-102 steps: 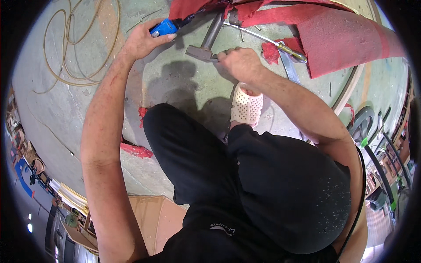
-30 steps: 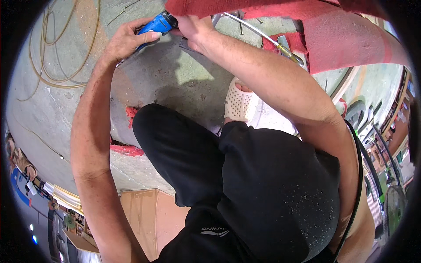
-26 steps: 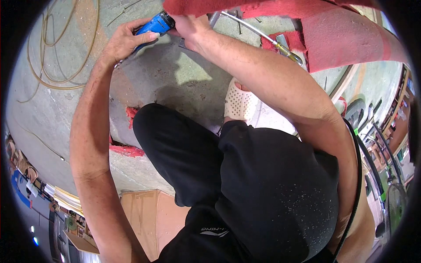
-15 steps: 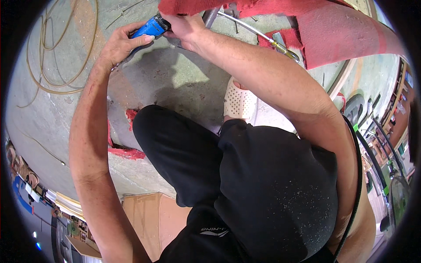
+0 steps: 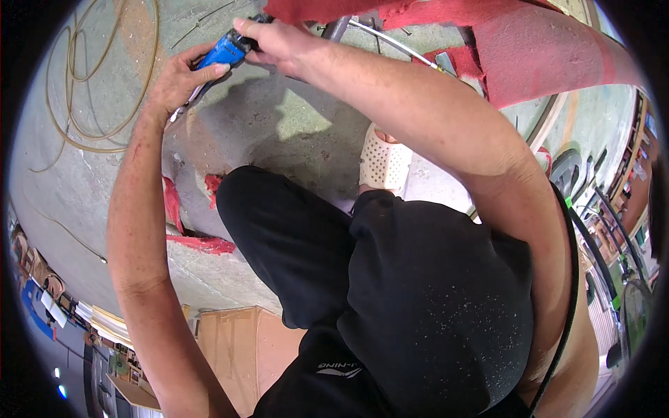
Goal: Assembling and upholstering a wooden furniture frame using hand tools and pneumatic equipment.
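Toward the upper left, a blue-and-black hand tool is held tilted above the concrete floor; its exact kind I cannot make out. My left hand is closed around its lower part, thumb lying along the blue body. A pale, narrow end of it shows below that hand. My right hand grips the dark upper end, its thumb across the top and the other fingers partly hidden. Just beyond the right hand hangs the edge of a red felt-like fabric.
A larger red sheet covers something at the upper right. Near my right forearm lie a thin metal rod and a dark grey tube. An amber hose coils at left. Red scraps and a cardboard box lie nearer.
Both hands and the blue-and-black tool have shifted slightly left. My right thumb now shows over the tool's upper end, which was hidden before. The rod's yellowish handle has gone behind my right forearm.
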Motion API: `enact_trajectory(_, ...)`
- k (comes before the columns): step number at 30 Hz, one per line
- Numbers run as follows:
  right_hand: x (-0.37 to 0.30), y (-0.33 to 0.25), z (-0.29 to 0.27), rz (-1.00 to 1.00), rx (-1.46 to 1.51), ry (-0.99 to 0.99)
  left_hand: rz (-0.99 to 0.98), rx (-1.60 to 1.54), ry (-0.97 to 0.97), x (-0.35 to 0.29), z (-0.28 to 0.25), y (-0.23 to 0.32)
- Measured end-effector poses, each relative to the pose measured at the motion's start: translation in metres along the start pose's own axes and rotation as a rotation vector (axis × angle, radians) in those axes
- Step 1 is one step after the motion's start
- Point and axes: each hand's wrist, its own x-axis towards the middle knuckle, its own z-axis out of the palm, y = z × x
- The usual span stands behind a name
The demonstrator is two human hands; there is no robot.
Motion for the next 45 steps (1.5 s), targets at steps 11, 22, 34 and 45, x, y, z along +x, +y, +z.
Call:
enact_trajectory(11,-0.071,-0.022,-0.009,0.002,-0.358,0.056,-0.036,0.388,0.286,-0.073,0.043,-0.008)
enact_trajectory(22,-0.047,-0.029,-0.047,-0.314,-0.025,0.619,-0.163,0.265,0.848,-0.235,0.109,-0.124)
enact_trajectory(34,-0.069,-0.027,-0.032,-0.310,-0.985,0.213,-0.424,-0.088,1.034,-0.298,0.181,-0.259)
enact_trajectory(45,-0.101,0.004,-0.062,-0.797,-2.135,0.081,-0.727,0.074,1.024,-0.283,0.169,-0.222)
